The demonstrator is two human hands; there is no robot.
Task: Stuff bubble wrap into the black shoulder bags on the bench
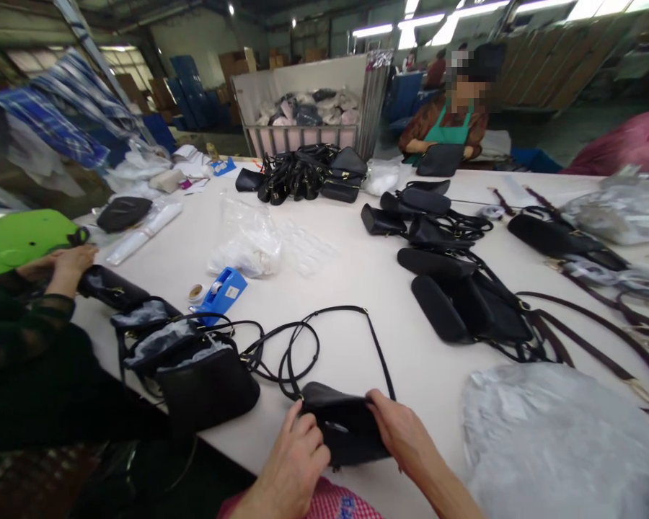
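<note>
A black handbag [351,448] lies at the table's near edge, its mouth spread so the dark inside shows. My left hand [297,450] grips its left corner, close to a small gold ring where the strap joins. With fingers and thumb, my right hand [397,425] pinches the right side of the opening. The bag's thin black strap [378,346] loops away over the white table. Just left stand several black bags [208,386] with pale tissue paper in their open tops.
On the white table [351,267] are a blue tape dispenser [224,292], clear plastic bags [246,241], several black bags [465,295], brown straps [595,346] and a grey plastic sheet [562,440]. A co-worker's hands [73,263] are at the left; another person [448,130] sits across.
</note>
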